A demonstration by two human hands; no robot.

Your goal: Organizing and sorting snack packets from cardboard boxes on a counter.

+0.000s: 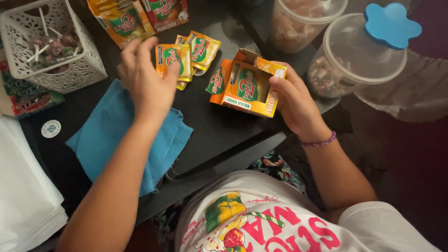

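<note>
The left hand (148, 81), fingers pinching an orange sachet (173, 59), lies at ten o'clock on the dark tabletop (219, 135). The right hand (294, 105), fingers wrapped around an open orange carton (249, 86), sits at two o'clock.

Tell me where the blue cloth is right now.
In the head view the blue cloth lies flat on the dark table, on the left side, partly under the left hand and forearm, just below the white basket.
</note>
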